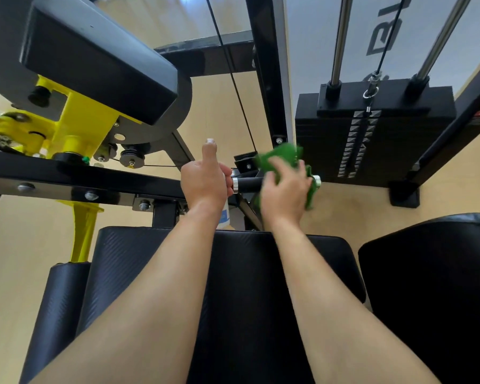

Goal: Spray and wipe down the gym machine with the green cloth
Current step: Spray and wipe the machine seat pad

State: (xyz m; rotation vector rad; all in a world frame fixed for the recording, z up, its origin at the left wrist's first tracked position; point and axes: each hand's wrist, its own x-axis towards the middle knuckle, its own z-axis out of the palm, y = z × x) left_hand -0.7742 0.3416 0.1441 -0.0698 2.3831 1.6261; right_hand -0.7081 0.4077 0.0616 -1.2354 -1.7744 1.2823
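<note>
My right hand presses the green cloth around the outer end of a black handle bar with silver end rings on the gym machine. The cloth is bunched above and hangs below the bar, blurred by motion. My left hand is closed around a white spray bottle, thumb up; only the bottle's lower body shows below the wrist. Both hands are just beyond the black padded seat.
A black weight stack with chrome guide rods stands at the right. A yellow pivot arm and a large black pad are upper left. A black frame beam runs across left. Another black pad sits lower right.
</note>
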